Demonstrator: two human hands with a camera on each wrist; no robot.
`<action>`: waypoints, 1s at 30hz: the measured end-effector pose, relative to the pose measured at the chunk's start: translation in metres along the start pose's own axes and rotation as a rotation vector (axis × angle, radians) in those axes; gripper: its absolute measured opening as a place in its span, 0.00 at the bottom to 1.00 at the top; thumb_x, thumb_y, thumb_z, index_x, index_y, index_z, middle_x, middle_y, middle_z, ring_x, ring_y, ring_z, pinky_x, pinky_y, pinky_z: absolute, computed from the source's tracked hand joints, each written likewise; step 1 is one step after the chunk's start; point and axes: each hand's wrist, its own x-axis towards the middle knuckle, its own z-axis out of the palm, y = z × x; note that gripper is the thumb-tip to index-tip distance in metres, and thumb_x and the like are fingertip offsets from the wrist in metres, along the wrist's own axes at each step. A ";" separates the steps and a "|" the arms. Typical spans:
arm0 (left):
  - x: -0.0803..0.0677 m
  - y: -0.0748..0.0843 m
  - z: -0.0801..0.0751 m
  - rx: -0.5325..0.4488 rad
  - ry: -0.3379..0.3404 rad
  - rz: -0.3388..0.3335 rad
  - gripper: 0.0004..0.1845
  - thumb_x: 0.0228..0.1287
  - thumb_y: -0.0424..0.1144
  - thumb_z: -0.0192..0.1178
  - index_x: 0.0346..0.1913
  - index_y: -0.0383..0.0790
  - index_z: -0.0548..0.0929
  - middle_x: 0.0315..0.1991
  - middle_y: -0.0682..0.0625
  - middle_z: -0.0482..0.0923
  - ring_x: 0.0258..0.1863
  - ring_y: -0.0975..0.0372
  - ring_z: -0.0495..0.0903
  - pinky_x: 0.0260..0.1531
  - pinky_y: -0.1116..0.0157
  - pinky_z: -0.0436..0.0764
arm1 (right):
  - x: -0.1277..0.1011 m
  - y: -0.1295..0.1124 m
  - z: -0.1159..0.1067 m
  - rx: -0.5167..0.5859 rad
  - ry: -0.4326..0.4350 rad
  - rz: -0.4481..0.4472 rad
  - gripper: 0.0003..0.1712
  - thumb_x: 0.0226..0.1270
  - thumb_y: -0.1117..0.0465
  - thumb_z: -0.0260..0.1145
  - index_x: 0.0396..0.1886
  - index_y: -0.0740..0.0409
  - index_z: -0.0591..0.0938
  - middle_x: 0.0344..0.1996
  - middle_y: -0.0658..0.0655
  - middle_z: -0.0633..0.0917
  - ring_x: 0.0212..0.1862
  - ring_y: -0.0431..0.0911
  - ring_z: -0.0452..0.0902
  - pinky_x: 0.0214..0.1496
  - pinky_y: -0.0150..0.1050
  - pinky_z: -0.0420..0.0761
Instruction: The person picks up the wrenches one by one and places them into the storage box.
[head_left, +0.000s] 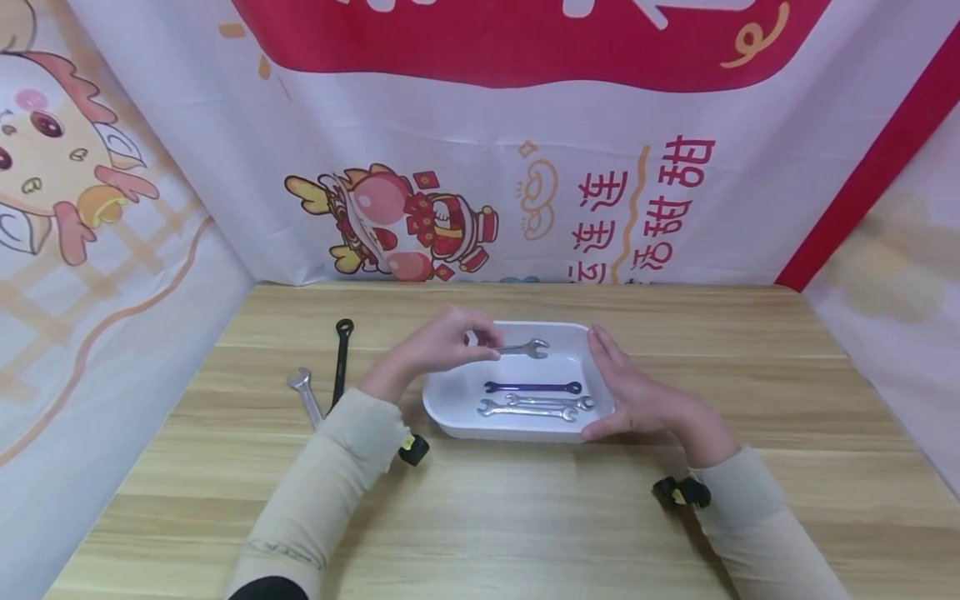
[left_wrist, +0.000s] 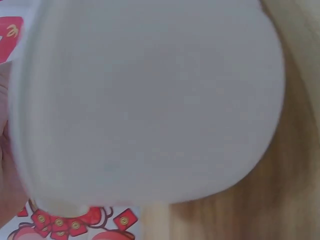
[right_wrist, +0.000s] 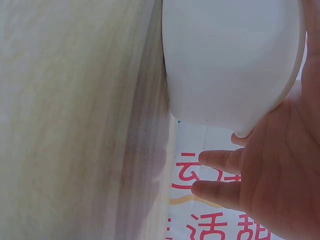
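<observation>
Silver wrench [head_left: 525,347] pinched over white tray [head_left: 450,400] by left hand [head_left: 442,343]; right hand [head_left: 630,392] fingers straight against tray.

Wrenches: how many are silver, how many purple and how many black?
Silver wrenches: 4, namely one gripped by the left hand over the white tray, two in the tray, one on the table
Purple wrench: 1, in the tray
Black wrench: 1, on the table
Total: 6

long beige sleeves [head_left: 330,483], black-and-yellow wrist straps [head_left: 681,492]
</observation>
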 end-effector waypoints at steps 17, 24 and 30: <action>0.015 -0.019 0.021 -0.043 -0.103 -0.070 0.06 0.62 0.34 0.69 0.41 0.45 0.88 0.37 0.55 0.86 0.38 0.65 0.81 0.45 0.67 0.83 | -0.001 0.000 -0.001 0.017 0.003 0.003 0.86 0.41 0.40 0.82 0.78 0.59 0.27 0.78 0.58 0.23 0.80 0.64 0.24 0.78 0.64 0.42; 0.021 -0.022 0.022 -0.017 -0.136 -0.086 0.04 0.61 0.35 0.69 0.39 0.45 0.88 0.35 0.55 0.86 0.37 0.64 0.81 0.44 0.68 0.82 | 0.000 0.002 -0.001 0.003 -0.001 0.002 0.87 0.40 0.37 0.82 0.79 0.59 0.27 0.78 0.57 0.23 0.80 0.63 0.24 0.78 0.63 0.43; 0.024 -0.025 0.023 0.021 -0.177 -0.095 0.03 0.60 0.36 0.70 0.36 0.46 0.88 0.34 0.55 0.85 0.37 0.65 0.81 0.45 0.68 0.82 | 0.000 0.004 0.000 0.002 0.000 -0.010 0.86 0.41 0.37 0.81 0.78 0.55 0.25 0.78 0.57 0.22 0.80 0.64 0.24 0.77 0.64 0.43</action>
